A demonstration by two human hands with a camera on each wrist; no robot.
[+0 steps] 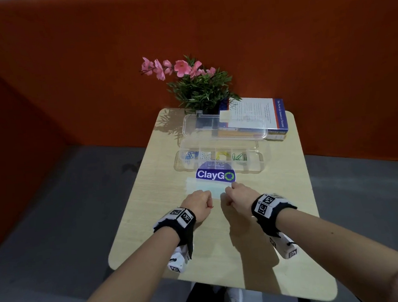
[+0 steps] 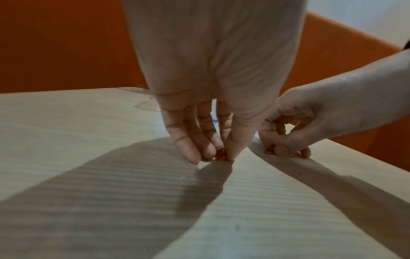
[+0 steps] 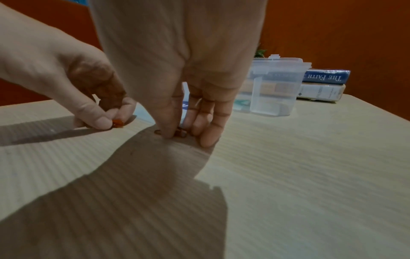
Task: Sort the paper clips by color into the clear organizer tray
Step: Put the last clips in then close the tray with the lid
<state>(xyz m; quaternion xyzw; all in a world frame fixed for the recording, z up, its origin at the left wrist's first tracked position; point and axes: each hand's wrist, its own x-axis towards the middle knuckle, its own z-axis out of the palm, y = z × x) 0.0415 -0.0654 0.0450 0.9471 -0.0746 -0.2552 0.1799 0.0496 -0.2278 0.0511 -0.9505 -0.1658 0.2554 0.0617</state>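
Left hand (image 2: 213, 73) pinching red paper clip (image 2: 221, 154) at tabletop, right hand (image 3: 177, 66) just beside it, thumb and fingers pinching dark clips (image 3: 180, 133) on table (image 1: 281, 215), organizer tray (image 1: 261, 162) well beyond

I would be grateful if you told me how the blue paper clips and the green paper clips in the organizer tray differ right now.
The blue paper clips fill the far-left compartment of the clear organizer tray; the green paper clips sit toward its right, past the white and yellow ones. The blue pile looks a little denser, the green looser. Both piles lie inside the open tray, each with one color only.
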